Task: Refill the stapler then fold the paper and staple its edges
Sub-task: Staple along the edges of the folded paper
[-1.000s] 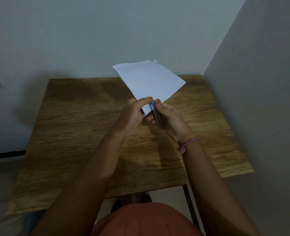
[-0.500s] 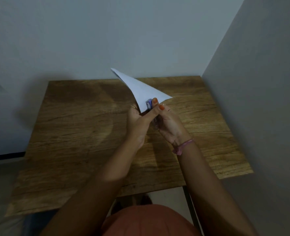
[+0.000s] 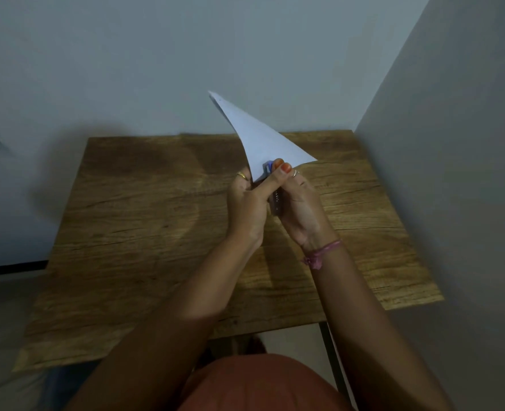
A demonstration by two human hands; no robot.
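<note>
You are holding the folded paper [image 3: 261,139] up in the air above the far half of the wooden table [image 3: 144,221], nearer its far right corner than its left, and it is touching nothing but your hands and the stapler. The paper is standing tilted, its long point reaching up and to the left against the wall [image 3: 156,60], its lower corner pointing right. Your left hand [image 3: 247,203] is pinching the paper's lower edge, with the thumb stretching across to the right so that its tip is lying beside your right thumb tip; the other left fingers are curling behind the sheet, and a ring is showing on one of them. Your right hand [image 3: 300,207] is gripping the stapler [image 3: 276,200], fingers wrapping round its body and the thumb pressing on top near the blue head, which is sitting at the paper's lower edge. Whether the stapler is squeezed fully closed you cannot tell from here. A pink band [image 3: 322,253] is circling your right wrist.
</note>
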